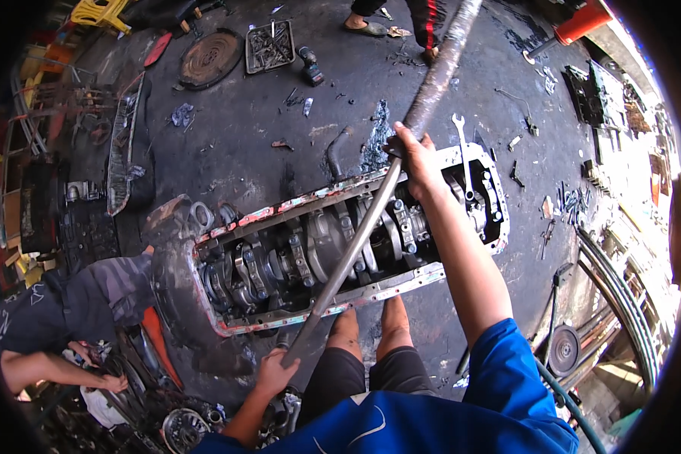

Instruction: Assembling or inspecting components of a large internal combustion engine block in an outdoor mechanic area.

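Note:
A long metal bar [359,234] slants across an open engine block [321,321], from lower left to upper right. Its upper stretch is a thicker, scuffed pipe [440,72]. My right hand [418,160] is closed around the bar where the thick pipe meets the thinner rod. Lower down, my left hand [277,372] grips the rod's bottom end, near the block's close edge. Inside the block the crankshaft [329,238] and its bolted caps lie exposed. A combination wrench [463,155] rests across the block's right end, beside my right forearm.
Another person [76,303] bends over parts at the left. Someone's foot [367,29] shows at the top. On the dark floor lie a tray of tools [248,68], a cordless drill [309,66], a curved hose [336,151] and an oil pan [119,170]. Bent strips [620,291] lie at the right.

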Demonstrator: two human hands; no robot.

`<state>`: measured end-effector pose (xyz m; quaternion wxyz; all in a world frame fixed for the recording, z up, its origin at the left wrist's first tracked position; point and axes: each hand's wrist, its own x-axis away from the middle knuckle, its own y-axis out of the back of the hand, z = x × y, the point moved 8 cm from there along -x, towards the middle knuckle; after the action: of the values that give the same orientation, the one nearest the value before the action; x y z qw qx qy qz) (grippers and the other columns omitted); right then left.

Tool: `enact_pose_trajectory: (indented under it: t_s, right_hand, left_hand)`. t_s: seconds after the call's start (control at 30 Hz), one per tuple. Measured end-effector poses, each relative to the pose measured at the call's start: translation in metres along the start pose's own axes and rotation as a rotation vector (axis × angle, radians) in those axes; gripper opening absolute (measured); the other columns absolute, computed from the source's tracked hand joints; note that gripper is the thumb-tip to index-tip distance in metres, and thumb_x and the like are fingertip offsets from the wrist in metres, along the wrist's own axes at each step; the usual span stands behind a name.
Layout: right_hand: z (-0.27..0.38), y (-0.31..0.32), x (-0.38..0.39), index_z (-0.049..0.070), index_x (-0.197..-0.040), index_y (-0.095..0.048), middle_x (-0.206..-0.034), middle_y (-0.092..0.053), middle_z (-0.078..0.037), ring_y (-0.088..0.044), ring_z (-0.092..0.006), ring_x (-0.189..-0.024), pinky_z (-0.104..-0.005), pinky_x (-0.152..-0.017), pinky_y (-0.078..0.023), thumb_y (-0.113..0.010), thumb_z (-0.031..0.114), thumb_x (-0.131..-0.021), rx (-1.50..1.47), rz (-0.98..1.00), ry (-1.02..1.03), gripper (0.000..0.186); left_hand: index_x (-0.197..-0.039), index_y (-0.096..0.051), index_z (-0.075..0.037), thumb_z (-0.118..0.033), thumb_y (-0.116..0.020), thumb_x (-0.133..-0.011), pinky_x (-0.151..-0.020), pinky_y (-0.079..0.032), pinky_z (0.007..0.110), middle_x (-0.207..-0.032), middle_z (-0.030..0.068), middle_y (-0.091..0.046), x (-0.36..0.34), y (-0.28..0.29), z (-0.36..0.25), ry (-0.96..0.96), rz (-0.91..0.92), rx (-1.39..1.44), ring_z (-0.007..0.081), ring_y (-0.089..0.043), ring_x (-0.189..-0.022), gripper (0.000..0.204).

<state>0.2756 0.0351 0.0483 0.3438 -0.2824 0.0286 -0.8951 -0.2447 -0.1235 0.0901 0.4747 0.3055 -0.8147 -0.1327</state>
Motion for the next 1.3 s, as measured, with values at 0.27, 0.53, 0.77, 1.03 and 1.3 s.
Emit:
enact_pose_trajectory:
  t_s: [0.27, 0.53, 0.77, 1.03, 1.3]
  right_hand:
    - [-0.044, 0.066, 0.012, 0.007, -0.105, -0.052, -0.086, -0.064, -0.007, -0.067, -0.0205, -0.074, -0.0341, -0.062, -0.055, -0.076, 0.025, -0.088, -0.119, -0.133, -0.081, 0.035]
    - [-0.047, 0.111, 0.024, 0.009, -0.115, -0.052, -0.097, -0.064, -0.006, -0.066, -0.0178, -0.078, -0.0351, -0.065, -0.056, -0.073, 0.038, -0.089, 0.1, -0.164, -0.11, 0.045]
    - [-0.074, 0.137, 0.162, 0.002, -0.142, -0.044, -0.127, -0.061, -0.026, -0.06, -0.035, -0.117, -0.0406, -0.104, -0.044, -0.065, 0.057, -0.085, 0.979, 0.246, -0.092, 0.082]
    - [-0.116, 0.264, 0.479, 0.009, -0.097, -0.066, -0.082, -0.071, -0.016, -0.07, -0.0385, -0.083, -0.0478, -0.077, -0.055, -0.072, 0.071, -0.072, 1.245, 0.549, -0.578, 0.067]
    - [-0.221, 0.34, 0.598, 0.011, -0.094, -0.072, -0.083, -0.072, -0.018, -0.07, -0.0366, -0.083, -0.0461, -0.08, -0.056, -0.07, 0.035, -0.076, 1.277, 0.139, -0.807, 0.03]
  left_hand:
    - [-0.093, -0.072, 0.0, -0.024, -0.075, -0.079, -0.083, -0.053, 0.042, -0.092, 0.019, -0.068, 0.12, 0.046, 0.113, 0.101, 0.119, -0.097, 0.037, -0.066, -0.092, 0.028]
    - [-0.09, -0.072, -0.001, -0.025, -0.075, -0.075, -0.084, -0.053, 0.044, -0.094, 0.0173, -0.068, 0.173, 0.097, 0.134, 0.065, 0.201, -0.384, 0.036, -0.065, -0.092, 0.028]
    - [-0.087, -0.072, -0.002, -0.027, -0.077, -0.073, -0.085, -0.053, 0.041, -0.09, 0.0135, -0.068, 0.129, 0.127, 0.073, -0.154, 0.479, -0.614, 0.0305, -0.063, -0.096, 0.029]
    - [-0.082, -0.065, -0.009, -0.028, -0.071, -0.075, -0.071, -0.055, 0.042, -0.079, 0.0104, -0.06, -0.023, 0.057, -0.088, -0.691, 0.795, -0.905, 0.0276, -0.063, -0.088, 0.021]
    - [-0.081, -0.068, -0.01, -0.029, -0.068, -0.075, -0.069, -0.057, 0.042, -0.082, 0.01, -0.061, -0.124, -0.117, -0.187, -1.003, 1.031, -1.113, 0.0284, -0.067, -0.084, 0.021]
